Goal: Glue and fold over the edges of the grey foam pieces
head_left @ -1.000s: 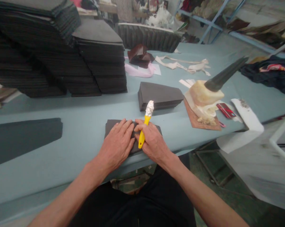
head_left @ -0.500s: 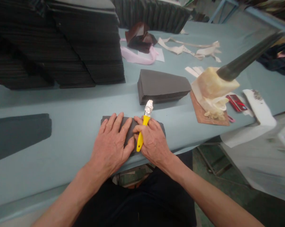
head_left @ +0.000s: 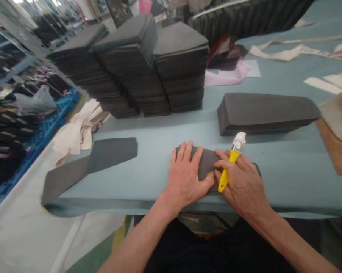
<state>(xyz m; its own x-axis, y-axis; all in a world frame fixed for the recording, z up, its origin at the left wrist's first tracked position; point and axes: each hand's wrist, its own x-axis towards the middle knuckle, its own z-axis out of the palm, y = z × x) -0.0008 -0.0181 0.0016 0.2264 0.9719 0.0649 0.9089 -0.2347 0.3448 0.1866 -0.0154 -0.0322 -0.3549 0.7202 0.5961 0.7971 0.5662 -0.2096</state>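
Observation:
A dark grey, flat cut piece [head_left: 205, 167] lies at the front edge of the table under both hands. My left hand [head_left: 186, 176] rests on its left part, palm down with the fingers spread. My right hand [head_left: 240, 174] presses on the right part and is closed round a brush [head_left: 230, 163] with a yellow handle. The brush points up and away, and a thick white paste covers its bristles. Beyond the right hand stands a stack of similar dark pieces [head_left: 267, 112]. To the left, two flat dark pieces [head_left: 111, 153] overlap on the table.
Tall stacks of dark pieces [head_left: 182, 68] stand at the back of the blue-green table [head_left: 153, 178]. Pink fabric [head_left: 230, 76] and cream strips [head_left: 287, 53] lie behind. A brown board [head_left: 339, 151] is at the right. Pale cloth [head_left: 80, 125] lies by the left end, near a blue pallet [head_left: 60, 113].
The view has turned left, bringing the table's left end and shelving into sight. Both hands stay on the piece, and the brush remains in my right hand.

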